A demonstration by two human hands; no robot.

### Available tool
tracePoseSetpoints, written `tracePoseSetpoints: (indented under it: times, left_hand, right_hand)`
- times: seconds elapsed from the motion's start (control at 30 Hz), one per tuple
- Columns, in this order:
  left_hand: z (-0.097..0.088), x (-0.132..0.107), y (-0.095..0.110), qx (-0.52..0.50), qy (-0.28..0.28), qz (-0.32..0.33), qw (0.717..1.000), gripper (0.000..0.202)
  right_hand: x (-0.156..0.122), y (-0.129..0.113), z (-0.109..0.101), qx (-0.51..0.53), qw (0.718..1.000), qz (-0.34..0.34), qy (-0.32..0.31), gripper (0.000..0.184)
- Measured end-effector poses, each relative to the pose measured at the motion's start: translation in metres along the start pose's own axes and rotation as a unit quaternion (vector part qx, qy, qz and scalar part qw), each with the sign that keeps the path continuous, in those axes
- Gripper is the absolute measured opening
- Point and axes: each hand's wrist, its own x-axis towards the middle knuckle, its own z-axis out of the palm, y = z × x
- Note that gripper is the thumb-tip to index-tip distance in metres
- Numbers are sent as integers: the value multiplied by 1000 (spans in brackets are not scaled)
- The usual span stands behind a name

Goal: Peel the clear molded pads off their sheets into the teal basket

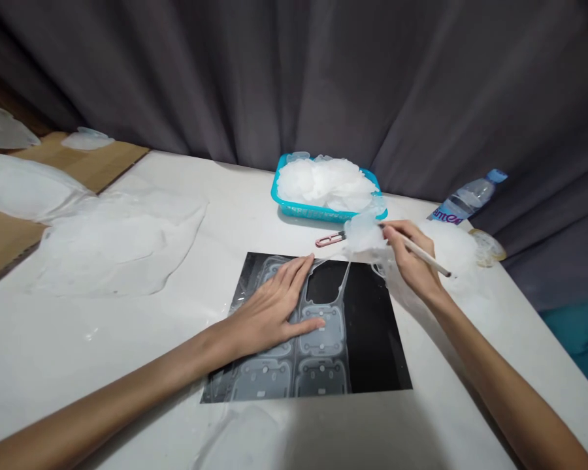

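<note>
A translucent moulded sheet of pad shapes (318, 372) lies on a black mat (377, 339) in the middle of the white table (102, 352). My left hand (274, 307) lies flat on the sheet with its fingers stretched out and spread. My right hand (411, 258) is closed on a thin white stick-like tool (426, 256) and on a translucent piece (365, 235) lifted off the sheet. A thin strand of material runs from that piece down to the sheet.
A turquoise basket (294, 207) heaped with white translucent pieces stands behind the mat. Small pink snips (329, 239) lie in front of it. A water bottle (465, 199) lies at the right by a tape roll (487, 248). Clear plastic sheets (122, 241) and cardboard (93, 163) lie left.
</note>
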Motion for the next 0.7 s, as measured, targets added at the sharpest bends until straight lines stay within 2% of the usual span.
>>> tracePoseSetpoints:
  times: [0.1, 0.17, 0.2, 0.27, 0.33, 0.37, 0.43, 0.5, 0.53, 0.63, 0.7]
  left_hand:
    - [-3, 1, 2, -30, 24, -13, 999, 114]
    - [-6, 3, 5, -72, 70, -16, 995, 115]
    - [-7, 5, 7, -98, 92, -12, 991, 108]
    - [-11, 9, 10, -148, 116, 1, 982, 71]
    - [-15, 13, 12, -193, 121, -5, 974, 34]
    - [-17, 14, 12, -215, 119, -23, 969, 29]
    - [-20, 17, 12, -263, 107, -69, 956, 31]
    - [-23, 19, 10, -304, 94, -92, 944, 33]
    - [-25, 20, 9, -319, 90, -89, 939, 33]
    - [-28, 23, 5, -350, 88, -73, 930, 32]
    - [-30, 24, 4, -358, 86, -76, 927, 32]
  right_hand:
    - [-3, -21, -4, 42, 990, -36, -132, 19]
    - [-13, -38, -2, 71, 965, -74, -243, 21]
    - [-17, -46, -1, 87, 949, -86, -291, 22]
    - [-22, -58, -2, 112, 926, -85, -351, 26]
    - [-22, -62, -5, 124, 928, -58, -346, 31]
    - [-20, -61, -6, 122, 939, -44, -320, 31]
    - [-19, -54, -5, 109, 965, -33, -238, 27]
    - [-21, -44, 1, 81, 977, -60, -188, 28]
    - [-23, -39, 6, 62, 977, -85, -187, 28]
    - [-32, -29, 22, 4, 957, -164, -238, 23]
    - [-37, -27, 30, -10, 948, -191, -256, 20]
